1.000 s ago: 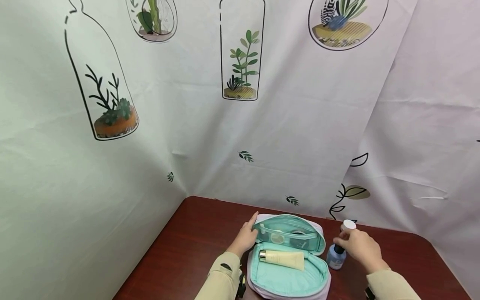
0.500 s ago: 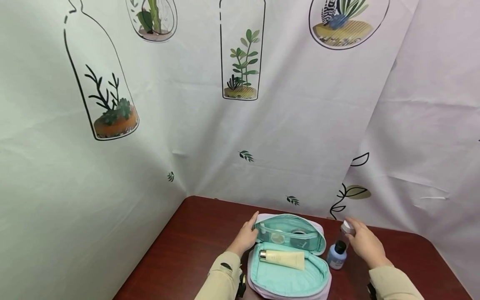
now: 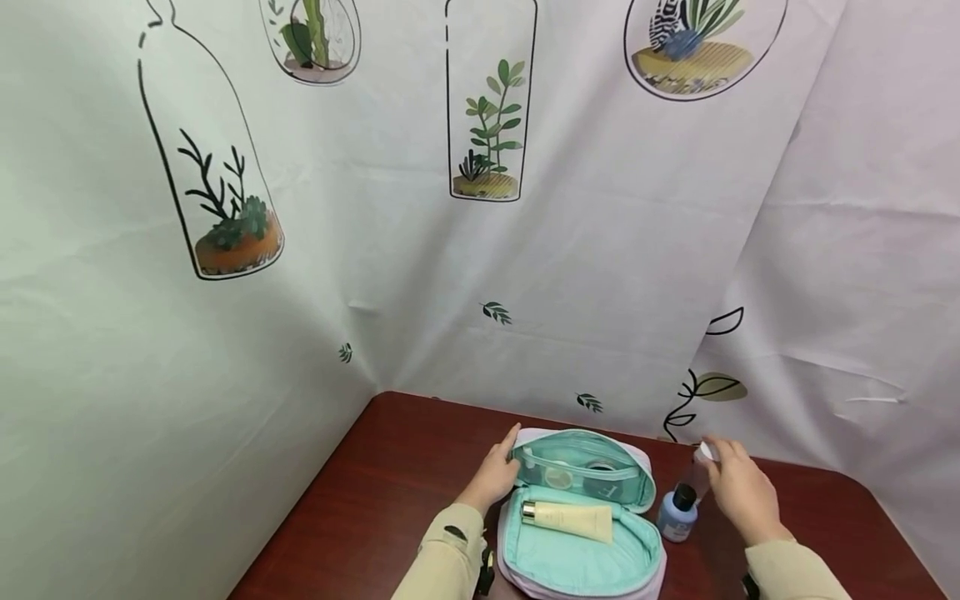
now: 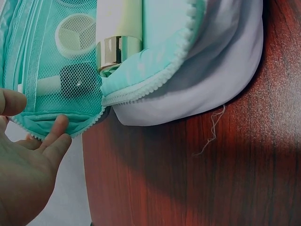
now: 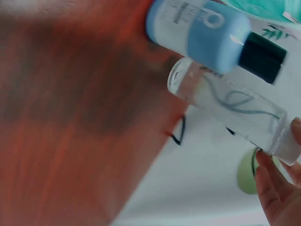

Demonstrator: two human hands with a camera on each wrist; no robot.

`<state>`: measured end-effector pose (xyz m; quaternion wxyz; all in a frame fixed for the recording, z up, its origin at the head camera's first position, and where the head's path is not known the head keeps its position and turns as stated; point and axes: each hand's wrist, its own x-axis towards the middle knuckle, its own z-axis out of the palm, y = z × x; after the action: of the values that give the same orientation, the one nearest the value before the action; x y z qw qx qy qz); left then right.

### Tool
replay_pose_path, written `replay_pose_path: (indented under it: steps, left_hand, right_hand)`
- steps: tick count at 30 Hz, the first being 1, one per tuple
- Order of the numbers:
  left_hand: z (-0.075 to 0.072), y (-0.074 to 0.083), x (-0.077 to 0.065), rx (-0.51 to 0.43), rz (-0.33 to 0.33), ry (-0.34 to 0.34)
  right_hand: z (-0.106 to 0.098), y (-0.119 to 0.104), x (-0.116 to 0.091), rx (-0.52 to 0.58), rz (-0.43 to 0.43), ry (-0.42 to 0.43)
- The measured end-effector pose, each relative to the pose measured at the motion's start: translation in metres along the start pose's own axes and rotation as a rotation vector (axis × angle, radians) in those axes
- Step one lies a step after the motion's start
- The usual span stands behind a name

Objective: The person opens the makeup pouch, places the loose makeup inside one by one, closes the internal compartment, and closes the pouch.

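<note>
A toiletry bag (image 3: 582, 575) with a mint-green lining lies unzipped, its lid raised at the back. My left hand (image 3: 495, 477) holds the left edge of that lid; in the left wrist view the thumb is on the mesh side and fingertips are at the zipper edge. Inside the bag lies a pale yellow tube (image 3: 573, 521) with a shiny gold cap. My right hand (image 3: 742, 492) pinches the white cap of a clear bottle (image 5: 235, 103), which leans slightly. In front of it a blue bottle (image 3: 677, 518) with a black cap stands right of the bag.
Behind the lid's mesh pocket (image 4: 42, 66) sit a round pale container (image 4: 75, 34) and a small item with a black cap (image 4: 77, 80). The dark red table (image 3: 405, 467) ends at a patterned white curtain (image 3: 420, 250).
My right hand has moved back from beside the blue bottle's black cap to the clear bottle's white cap, and that bottle now leans. The left hand stays at the lid.
</note>
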<state>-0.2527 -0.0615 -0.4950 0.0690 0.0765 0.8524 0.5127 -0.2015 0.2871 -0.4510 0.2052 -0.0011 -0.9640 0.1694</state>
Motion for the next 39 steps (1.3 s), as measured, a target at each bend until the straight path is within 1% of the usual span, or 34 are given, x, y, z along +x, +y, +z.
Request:
replay_pose_path:
  steps: [3,6,11,16,18,20,22,28,32,34,36,39]
  left_hand:
    - [-0.001,-0.002,0.001,-0.006,0.003,0.0]
    - [-0.002,-0.002,0.002,-0.012,0.004,-0.003]
    - [-0.002,-0.002,0.001,-0.02,0.0,-0.005]
    - [-0.001,-0.004,0.002,-0.013,0.002,-0.001]
    - [-0.001,-0.005,0.002,-0.011,0.004,-0.001]
    - [0.0,-0.006,0.002,-0.011,0.004,0.0]
    - [0.0,-0.006,0.002,-0.012,0.005,-0.002]
    - [0.0,-0.004,0.002,-0.017,-0.012,-0.016]
    - [-0.001,-0.002,0.002,-0.028,-0.016,-0.024]
    - [-0.001,-0.002,0.002,-0.031,-0.017,-0.026]
    - [-0.001,-0.002,0.002,-0.031,-0.014,-0.024]
    - [0.0,-0.002,0.002,-0.031,-0.011,-0.024]
  right_hand:
    - [-0.006,-0.002,0.006,-0.005,-0.065,0.088]
    - [-0.018,-0.007,0.014,0.004,-0.105,0.15]
    - [-0.035,-0.02,0.021,0.045,-0.123,0.237]
    - [-0.041,-0.034,0.025,0.097,-0.141,0.314]
    - [-0.043,-0.04,0.026,0.118,-0.137,0.329]
    - [-0.045,-0.047,0.027,0.137,-0.133,0.325]
    - [-0.048,-0.054,0.027,0.145,-0.131,0.279]
    - [-0.053,-0.073,0.024,0.18,-0.137,0.086]
    - [-0.054,-0.084,0.023,0.168,-0.117,-0.023]
    - [-0.053,-0.089,0.022,0.173,-0.074,-0.096]
    - [-0.05,-0.094,0.021,0.192,-0.009,-0.173]
    - [-0.043,-0.1,0.017,0.258,0.086,-0.289]
